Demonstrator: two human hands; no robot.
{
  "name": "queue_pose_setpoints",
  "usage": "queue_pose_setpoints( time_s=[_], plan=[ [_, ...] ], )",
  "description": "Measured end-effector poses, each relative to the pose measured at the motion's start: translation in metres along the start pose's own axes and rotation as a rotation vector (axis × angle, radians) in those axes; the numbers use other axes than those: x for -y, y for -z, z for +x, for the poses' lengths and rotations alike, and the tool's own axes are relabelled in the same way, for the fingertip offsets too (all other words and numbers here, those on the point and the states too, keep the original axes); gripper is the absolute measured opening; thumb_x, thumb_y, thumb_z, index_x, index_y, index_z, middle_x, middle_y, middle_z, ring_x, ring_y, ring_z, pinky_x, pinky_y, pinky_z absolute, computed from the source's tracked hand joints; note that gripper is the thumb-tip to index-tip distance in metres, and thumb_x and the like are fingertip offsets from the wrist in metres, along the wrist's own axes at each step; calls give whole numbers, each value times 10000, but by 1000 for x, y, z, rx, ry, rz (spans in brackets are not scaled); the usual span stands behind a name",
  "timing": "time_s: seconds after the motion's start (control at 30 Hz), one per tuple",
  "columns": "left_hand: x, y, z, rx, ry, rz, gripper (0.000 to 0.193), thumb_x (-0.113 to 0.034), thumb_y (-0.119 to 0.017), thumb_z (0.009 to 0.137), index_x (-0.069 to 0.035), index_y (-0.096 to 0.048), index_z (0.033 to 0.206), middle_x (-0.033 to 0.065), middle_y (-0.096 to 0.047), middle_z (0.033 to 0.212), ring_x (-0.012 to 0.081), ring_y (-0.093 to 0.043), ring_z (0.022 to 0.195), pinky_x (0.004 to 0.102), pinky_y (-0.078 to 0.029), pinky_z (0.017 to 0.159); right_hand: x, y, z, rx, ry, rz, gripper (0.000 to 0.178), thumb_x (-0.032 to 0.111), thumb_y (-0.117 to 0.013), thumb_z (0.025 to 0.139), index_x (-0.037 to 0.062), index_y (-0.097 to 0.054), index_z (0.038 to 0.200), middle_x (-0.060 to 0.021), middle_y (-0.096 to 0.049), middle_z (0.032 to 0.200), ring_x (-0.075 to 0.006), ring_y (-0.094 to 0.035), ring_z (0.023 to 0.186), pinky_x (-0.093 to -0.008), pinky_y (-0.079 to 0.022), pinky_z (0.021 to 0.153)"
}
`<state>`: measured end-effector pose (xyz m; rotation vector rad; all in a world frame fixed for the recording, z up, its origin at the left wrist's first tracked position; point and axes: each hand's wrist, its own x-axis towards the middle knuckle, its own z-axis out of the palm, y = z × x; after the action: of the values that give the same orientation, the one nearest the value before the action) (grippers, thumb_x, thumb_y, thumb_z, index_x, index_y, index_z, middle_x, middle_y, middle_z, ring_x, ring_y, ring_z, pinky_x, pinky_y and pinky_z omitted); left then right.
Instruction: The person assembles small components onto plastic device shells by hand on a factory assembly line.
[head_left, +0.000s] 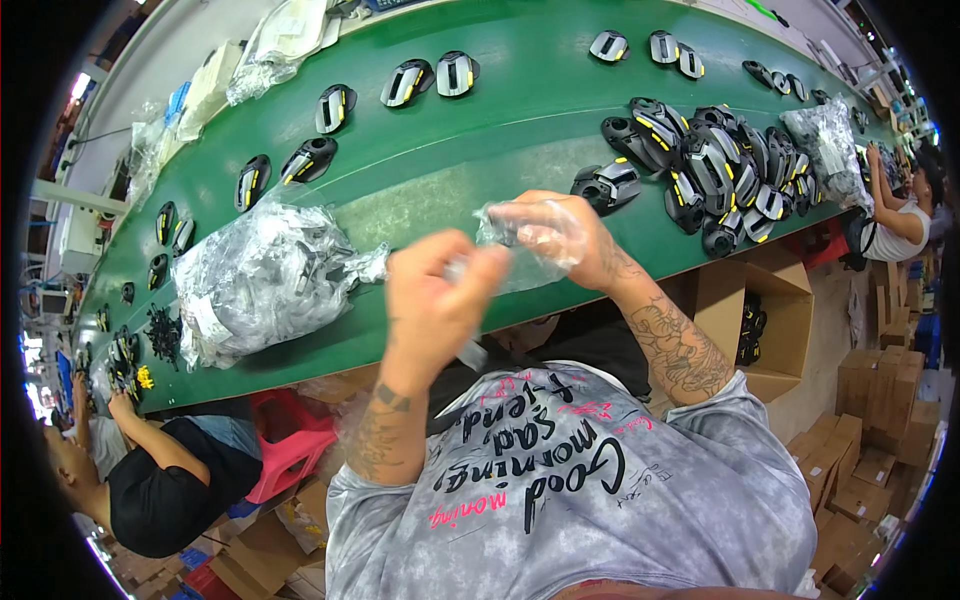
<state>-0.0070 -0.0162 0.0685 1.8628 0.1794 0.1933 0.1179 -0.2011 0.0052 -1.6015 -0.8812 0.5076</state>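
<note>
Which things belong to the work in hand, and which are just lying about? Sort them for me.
Seem to belong:
clear plastic in the right grip
stuffed plastic bag near the left grip
pile of black-and-grey parts

Seem just lying about:
stacked cardboard boxes on the right
plastic-wrapped things at upper left

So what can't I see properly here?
Head view, left hand: too blurred to show its grip clearly.
Head view, big plastic bag: crinkled, shiny film hides exactly what's inside.
Head view, open cardboard box: its sides hide how many black parts it holds.
</note>
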Motion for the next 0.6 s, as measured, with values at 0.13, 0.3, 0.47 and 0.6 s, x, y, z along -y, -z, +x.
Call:
queue_pose_setpoints(
  time_s=[0.13, 0.3, 0.47, 0.6],
  plan=[
    [31, 17, 13, -202, -40, 103, 361, -323, -723, 965, 29, -670, 904, 7, -603, 720, 57, -505, 685, 256, -423, 590, 19, -7, -3, -117, 60, 31, 450, 264, -786, 900, -12, -706, 1247, -135, -705, 1147, -213, -679, 1041, -355, -543, 907],
    [52, -7, 9, 123, 54, -176, 276, -201, -617, 1027, 30, -673, 888, 75, -612, 725, 133, -519, 652, 322, -447, 610, 20, -18, 6, -182, 109, -105, 369, 220, -793, 902, -7, -725, 1186, -110, -737, 1036, -221, -712, 947, -333, -559, 872],
    [53, -14, 17, -38, -25, 65, 320, -194, -600, 1032, 13, -593, 788, 87, -492, 623, 134, -458, 573, 338, -394, 540, 23, -8, -4, -147, -248, 77, 328, 195, -738, 949, -41, -694, 1173, -102, -744, 1034, -136, -680, 929, -321, -554, 855],
    [58, -35, 25, -158, 111, -330, 351, -169, -552, 1064, -28, -590, 744, -51, -549, 683, 25, -421, 617, 240, -350, 552, 23, -19, -8, -225, -268, 195, 268, 123, -695, 974, -37, -684, 1188, -86, -738, 1047, -131, -667, 956, -312, -541, 876]
  ],
)
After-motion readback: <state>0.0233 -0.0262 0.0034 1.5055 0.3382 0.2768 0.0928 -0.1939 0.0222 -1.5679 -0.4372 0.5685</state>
